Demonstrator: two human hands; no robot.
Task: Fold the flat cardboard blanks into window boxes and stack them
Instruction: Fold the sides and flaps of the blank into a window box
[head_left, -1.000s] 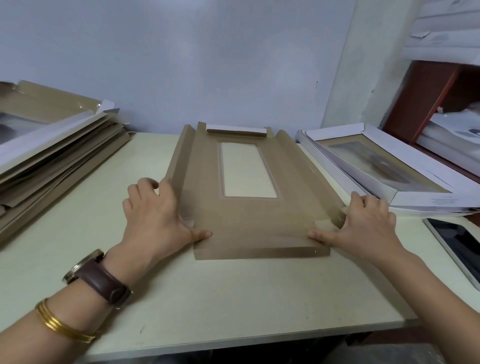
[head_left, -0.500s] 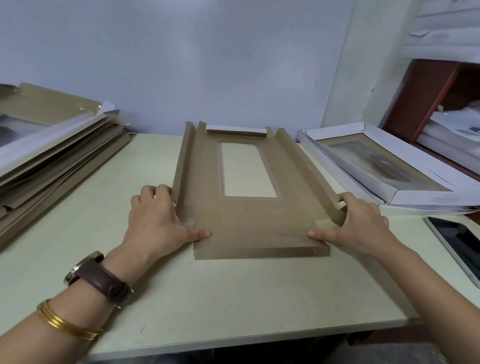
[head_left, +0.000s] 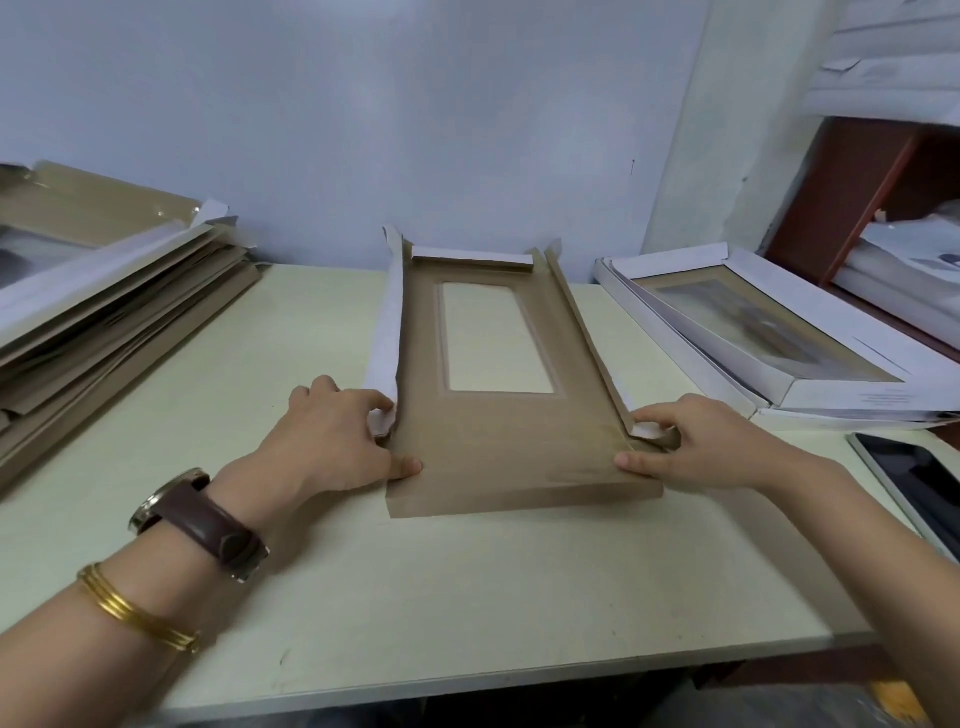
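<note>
A brown cardboard blank (head_left: 498, 441) with a rectangular window lies in the middle of the table, brown side up. Both long side flaps stand raised, showing their white outer faces. My left hand (head_left: 332, 436) pinches the near end of the left flap, its thumb pressing the base panel. My right hand (head_left: 691, 447) pinches the near end of the right flap, thumb on the panel as well. The near end flap lies flat toward me. The far end flap (head_left: 472, 257) is folded up.
A pile of flat blanks (head_left: 93, 312) fills the table's left side. Folded white window boxes (head_left: 779, 343) are stacked at the right. A dark tablet (head_left: 919, 483) lies at the right edge. A wall stands close behind the pale table (head_left: 467, 597).
Both hands turned the side flaps further up and inward, so their white outer faces now show. The fingers moved from lying on the flaps to pinching their near ends.
</note>
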